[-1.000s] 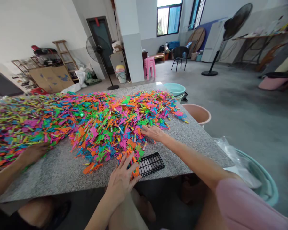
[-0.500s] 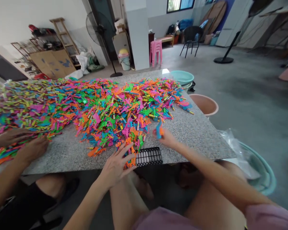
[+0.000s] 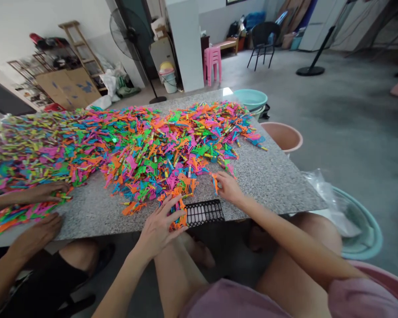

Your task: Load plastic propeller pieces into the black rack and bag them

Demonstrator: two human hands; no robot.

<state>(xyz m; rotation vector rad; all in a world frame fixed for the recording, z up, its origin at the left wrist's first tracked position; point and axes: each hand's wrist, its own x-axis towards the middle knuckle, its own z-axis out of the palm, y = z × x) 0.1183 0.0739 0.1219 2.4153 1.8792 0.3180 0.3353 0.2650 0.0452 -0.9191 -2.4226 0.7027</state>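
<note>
A big heap of small bright plastic toys (image 3: 146, 154), some shaped like little pistols, covers much of the speckled stone table (image 3: 262, 190). My left hand (image 3: 161, 223) curves over a row of orange and blue toys (image 3: 181, 216) at the left end of a black lattice tray (image 3: 205, 213), its fingers spaced and holding the row. The tray's right part shows bare mesh. My right hand (image 3: 229, 187) is closed, pinching an orange and blue plastic toy (image 3: 215, 183) just above the tray's right end, close to the heap's front edge.
At left, another person's hands (image 3: 40, 221) work among more toys. Beyond the table's right edge stand a turquoise basin (image 3: 252, 97), an orange-brown tub (image 3: 281, 136) and a pale green tub (image 3: 373, 234) with clear plastic bags (image 3: 334, 212). A standing fan (image 3: 129, 35) is behind.
My right hand has come slightly nearer the heap and its toy has turned, showing more orange. My left hand stays on its row. The other person's hands have moved apart. The view has tilted down.
</note>
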